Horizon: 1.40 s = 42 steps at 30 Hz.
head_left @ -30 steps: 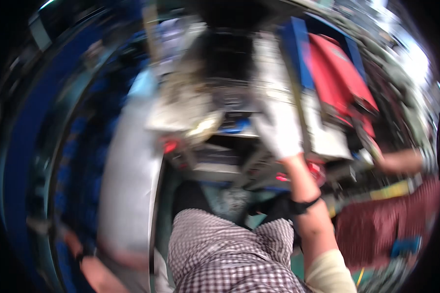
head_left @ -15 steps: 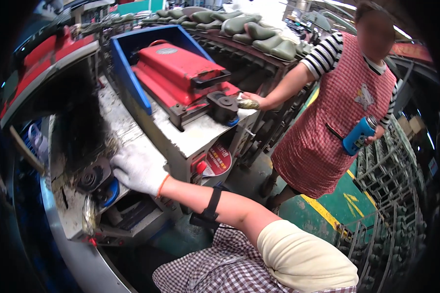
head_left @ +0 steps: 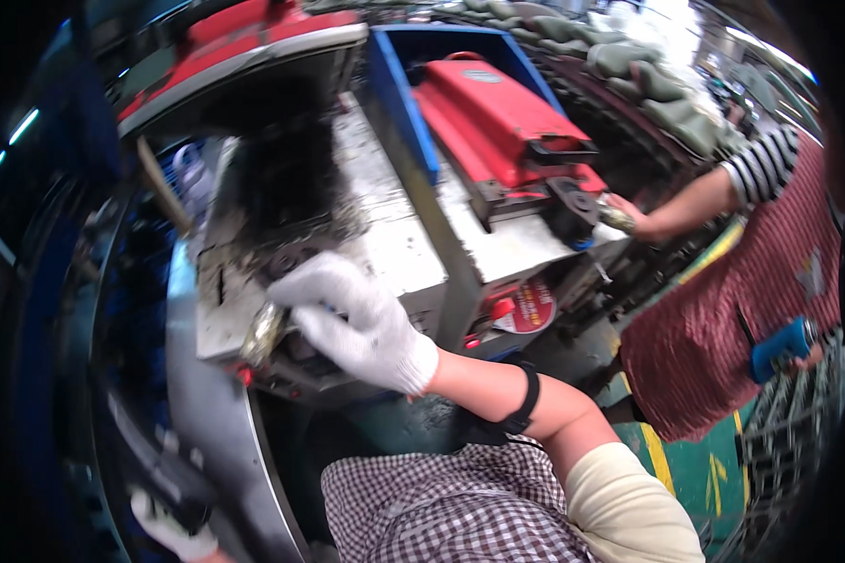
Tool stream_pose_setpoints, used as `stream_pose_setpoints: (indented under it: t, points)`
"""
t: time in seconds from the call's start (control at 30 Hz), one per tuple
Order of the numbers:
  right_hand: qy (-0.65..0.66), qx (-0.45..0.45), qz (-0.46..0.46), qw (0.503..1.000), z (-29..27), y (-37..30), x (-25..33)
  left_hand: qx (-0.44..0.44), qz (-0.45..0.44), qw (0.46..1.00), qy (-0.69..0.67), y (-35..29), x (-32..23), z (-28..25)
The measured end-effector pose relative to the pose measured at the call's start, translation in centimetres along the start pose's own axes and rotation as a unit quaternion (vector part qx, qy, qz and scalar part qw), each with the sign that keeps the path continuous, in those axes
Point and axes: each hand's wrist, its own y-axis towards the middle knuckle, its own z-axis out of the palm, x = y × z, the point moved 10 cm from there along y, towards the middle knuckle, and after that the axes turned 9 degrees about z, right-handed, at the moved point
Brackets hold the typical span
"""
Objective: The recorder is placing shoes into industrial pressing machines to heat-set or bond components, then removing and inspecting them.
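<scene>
My right hand [head_left: 361, 328], in a white knit glove, reaches over the front corner of the left press. Its thumb and fingers are apart, their blurred tips at the upper end of a shiny wrapped lever handle [head_left: 263, 333]; whether they touch it is unclear. Behind the fingers, a dark round pivot [head_left: 289, 261] is partly hidden. My left hand [head_left: 167, 527], also gloved in white, shows at the lower left edge. Beside it lies a long dark thing [head_left: 150, 455] that I cannot make out; the fingers' grip is unclear.
The left press's red lid [head_left: 244, 47] is raised. To the right stands a red press [head_left: 498, 122] with a blue guard [head_left: 404, 103]. A co-worker's hand [head_left: 629, 218] rests on its lever; the other holds a blue bottle [head_left: 784, 349]. Green boots [head_left: 676, 117] are piled behind.
My right hand has moved from beside the pivot toward the lever handle, opening its fingers. My left hand has come into view. The scene has shifted to the right.
</scene>
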Motion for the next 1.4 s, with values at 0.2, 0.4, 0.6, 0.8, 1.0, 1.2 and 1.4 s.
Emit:
stream_pose_setpoints:
  t: [0.2,0.4,0.6,0.8,1.0,1.2,1.4]
  points:
    - [0.127,0.359,0.129,0.916,11.2,0.1,4.6,-0.091,0.073,0.993,-0.02,7.7,2.8,7.4]
    - [0.217,0.24,0.301,0.897,6.1,3.6,3.3,-0.031,-0.042,0.999,-0.003,14.4,7.1,12.7]
    - [0.271,0.112,0.493,0.82,0.3,9.6,-11.1,-0.044,0.237,0.906,0.349,21.3,1.9,16.8]
    - [-0.077,0.014,0.313,0.947,-3.2,18.4,-22.6,0.147,0.48,0.626,0.597,28.1,-3.1,30.4]
    - [-0.423,0.155,0.269,0.851,5.6,21.2,-22.6,0.216,0.553,0.352,0.723,38.8,-0.2,33.1]
    - [-0.479,0.272,0.298,0.78,8.5,21.5,-23.5,0.273,0.387,0.461,0.75,42.2,0.8,33.7]
    - [-0.463,0.202,0.283,0.815,5.8,20.3,-22.7,0.379,0.246,0.422,0.786,43.1,4.6,33.5]
